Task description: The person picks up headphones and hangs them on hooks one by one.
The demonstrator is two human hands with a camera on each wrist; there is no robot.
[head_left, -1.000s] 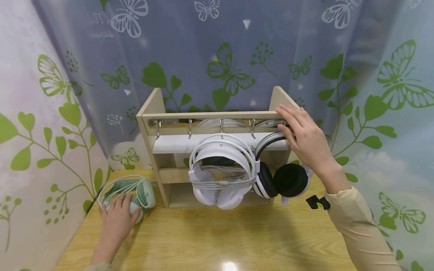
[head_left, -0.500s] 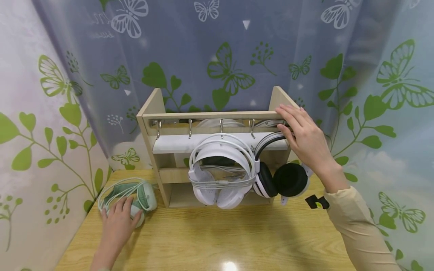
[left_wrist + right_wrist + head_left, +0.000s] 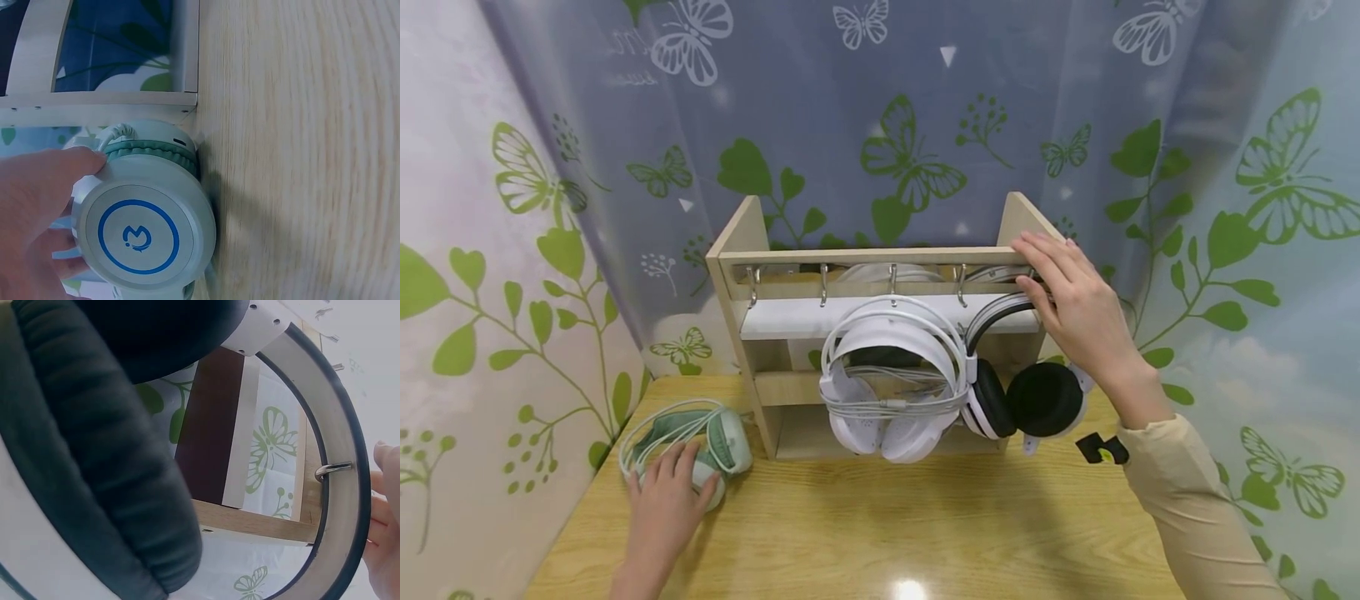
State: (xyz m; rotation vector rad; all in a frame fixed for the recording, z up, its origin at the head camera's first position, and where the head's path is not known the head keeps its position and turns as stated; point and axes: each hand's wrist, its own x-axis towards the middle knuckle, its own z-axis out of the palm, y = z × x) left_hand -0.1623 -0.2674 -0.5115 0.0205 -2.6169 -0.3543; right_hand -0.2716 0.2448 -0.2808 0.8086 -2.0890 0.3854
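Mint-green headphones (image 3: 730, 442) with a pale cable lie on the table, left of the wooden rack (image 3: 760, 379). My left hand (image 3: 666, 492) grips them. In the left wrist view its thumb touches near the cable end of an ear cup (image 3: 139, 236), with fingers along the cup's side. My right hand (image 3: 1078, 304) rests on the right end of the rack's top rail, its fingers fairly straight. Below it, black-and-white headphones (image 3: 1043, 398) hang by their headband from a metal hook (image 3: 334, 469). White headphones (image 3: 857, 425) with a cable wound round them hang near the middle.
Several metal hooks (image 3: 823, 285) line the rail, those at the left holding nothing. A white shelf (image 3: 790, 317) sits behind them. A small black object (image 3: 1102, 449) lies on the wooden table (image 3: 880, 533) at the right. Printed curtains (image 3: 820, 83) surround the back and sides.
The green headphones and my left hand have shifted slightly right and toward the front. My right hand stays on the rail.
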